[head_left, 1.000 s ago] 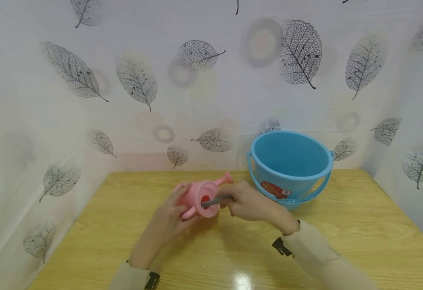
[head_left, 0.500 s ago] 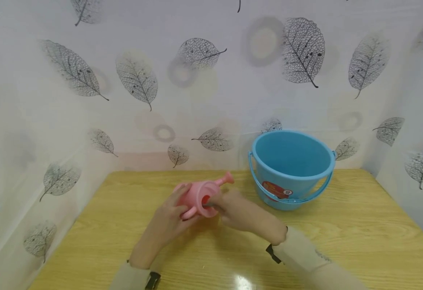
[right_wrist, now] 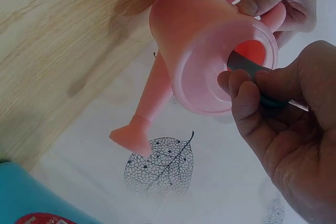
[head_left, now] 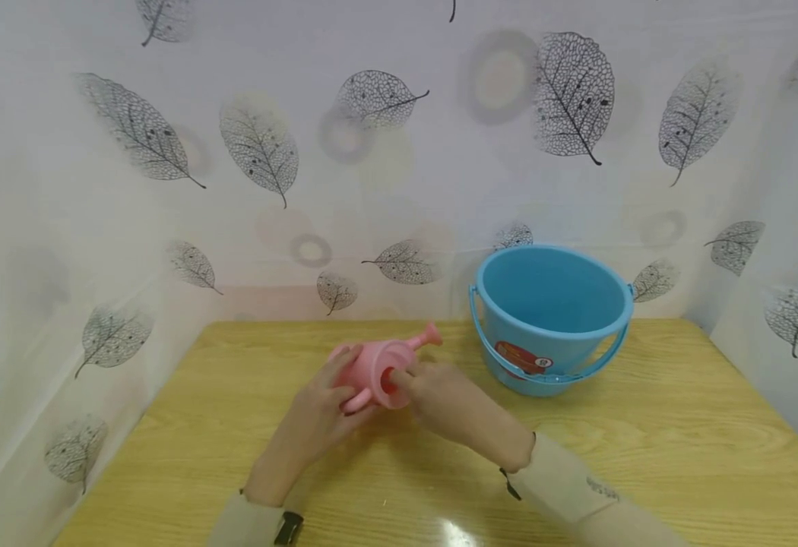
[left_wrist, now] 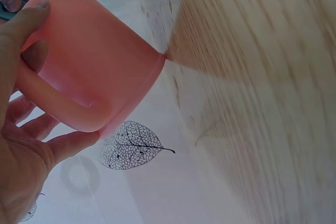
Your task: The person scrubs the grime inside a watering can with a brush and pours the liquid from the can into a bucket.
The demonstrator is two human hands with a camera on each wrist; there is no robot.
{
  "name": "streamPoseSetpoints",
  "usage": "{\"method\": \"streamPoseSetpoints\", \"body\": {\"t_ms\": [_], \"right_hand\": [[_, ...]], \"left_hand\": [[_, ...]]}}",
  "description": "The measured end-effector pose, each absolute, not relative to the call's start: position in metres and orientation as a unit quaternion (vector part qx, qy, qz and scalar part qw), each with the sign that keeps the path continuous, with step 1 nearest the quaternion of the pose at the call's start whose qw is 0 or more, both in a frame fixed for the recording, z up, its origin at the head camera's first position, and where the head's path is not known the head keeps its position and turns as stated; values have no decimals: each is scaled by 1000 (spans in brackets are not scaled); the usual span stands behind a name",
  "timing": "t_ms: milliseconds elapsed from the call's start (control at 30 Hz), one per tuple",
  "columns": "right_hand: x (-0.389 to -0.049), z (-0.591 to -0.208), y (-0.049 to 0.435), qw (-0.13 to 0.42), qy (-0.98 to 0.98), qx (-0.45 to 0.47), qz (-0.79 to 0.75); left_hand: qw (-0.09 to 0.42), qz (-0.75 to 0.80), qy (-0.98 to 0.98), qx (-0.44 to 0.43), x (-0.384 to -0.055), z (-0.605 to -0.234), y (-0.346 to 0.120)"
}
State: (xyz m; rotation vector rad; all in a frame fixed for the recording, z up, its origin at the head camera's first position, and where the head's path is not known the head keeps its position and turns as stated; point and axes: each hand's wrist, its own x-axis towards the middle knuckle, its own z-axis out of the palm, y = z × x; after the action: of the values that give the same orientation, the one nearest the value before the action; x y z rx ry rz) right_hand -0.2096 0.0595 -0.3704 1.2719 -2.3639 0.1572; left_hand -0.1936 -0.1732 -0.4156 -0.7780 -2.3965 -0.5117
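A pink watering can is tipped on its side over the table, its round opening facing my right hand and its spout pointing back and right. My left hand grips it around the body by the handle. My right hand pinches a slim, curved, dark grey-green tool with a shiny metal part; its kind cannot be told. In the right wrist view the tool's front end is inside the opening and hidden there, with the fingertips right at the rim.
A blue bucket with its handle hanging down in front stands at the back right of the wooden table. Behind the table and along both sides hangs a white leaf-patterned sheet.
My right hand has moved left and closer to the watering can, and the dark tool has slid deeper into the opening. The left hand and the can have stayed in place.
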Motion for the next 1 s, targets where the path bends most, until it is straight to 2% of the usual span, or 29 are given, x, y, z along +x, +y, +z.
{"method": "streamPoseSetpoints", "body": {"t_ms": [67, 167, 300, 433, 567, 667, 1000], "right_hand": [[-208, -370, 59, 224, -861, 456, 40], [-207, -371, 57, 194, -869, 452, 48], [-213, -374, 56, 138, -862, 456, 170], [-220, -375, 59, 72, -847, 434, 298], [-223, -373, 66, -16, -846, 379, 374], [-222, -369, 70, -61, -840, 350, 410], [-219, -359, 87, -80, -846, 317, 421]], "left_hand": [[281, -188, -895, -290, -194, -416, -173], [278, -186, -897, -289, -194, -417, -173], [277, -192, -896, -287, -194, -417, -173], [276, -202, -895, -286, -193, -417, -173], [273, -202, -895, -288, -193, -417, -173], [274, -200, -895, -289, -193, -417, -173], [279, -202, -893, -290, -192, -415, -172]]}}
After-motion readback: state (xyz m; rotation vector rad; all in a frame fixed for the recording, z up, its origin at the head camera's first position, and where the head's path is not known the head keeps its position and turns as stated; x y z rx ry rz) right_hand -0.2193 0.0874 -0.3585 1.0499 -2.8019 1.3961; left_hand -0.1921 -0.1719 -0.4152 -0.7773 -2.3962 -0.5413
